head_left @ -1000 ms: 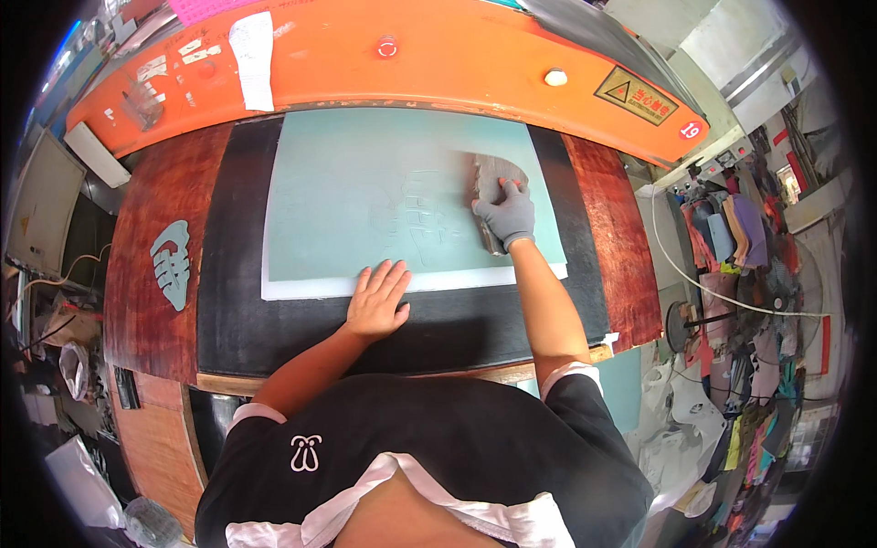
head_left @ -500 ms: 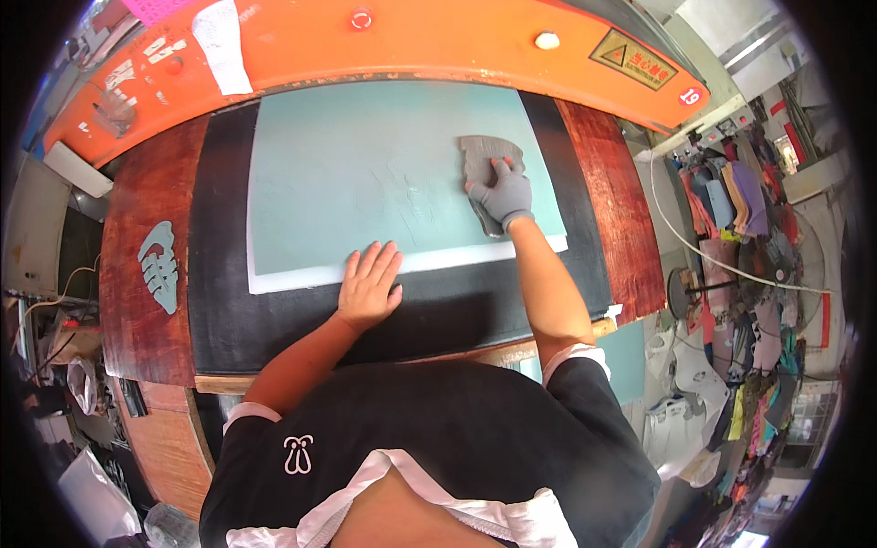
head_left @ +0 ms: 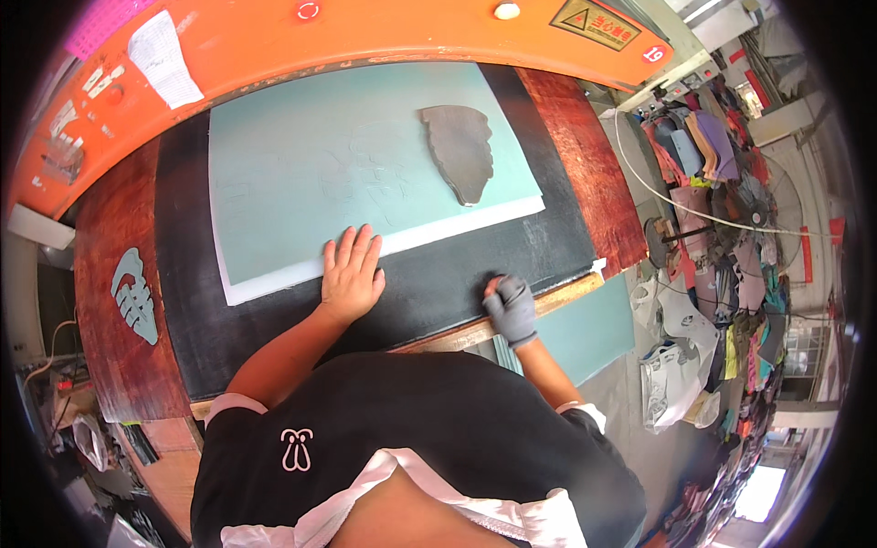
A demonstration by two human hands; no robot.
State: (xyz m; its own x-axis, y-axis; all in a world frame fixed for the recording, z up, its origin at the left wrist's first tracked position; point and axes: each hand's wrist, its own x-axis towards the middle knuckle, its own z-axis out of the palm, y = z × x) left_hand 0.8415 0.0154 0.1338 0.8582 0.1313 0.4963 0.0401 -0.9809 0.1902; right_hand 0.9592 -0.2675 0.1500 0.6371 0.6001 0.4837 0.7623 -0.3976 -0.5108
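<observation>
The gray, bumpy shape (head_left: 459, 151) is lying flat on the right side of the green sheet (head_left: 292, 164). The bare left hand (head_left: 349, 281) is resting at the sheet's near edge, fingers a bit spread, maybe to stop any sliding. The gloved right hand (head_left: 512, 310) is hanging by the black board (head_left: 429, 279)'s near edge, fingers bent in; whether they're pinching anything, I can't tell. An orange machine (head_left: 365, 36) is standing behind.
</observation>
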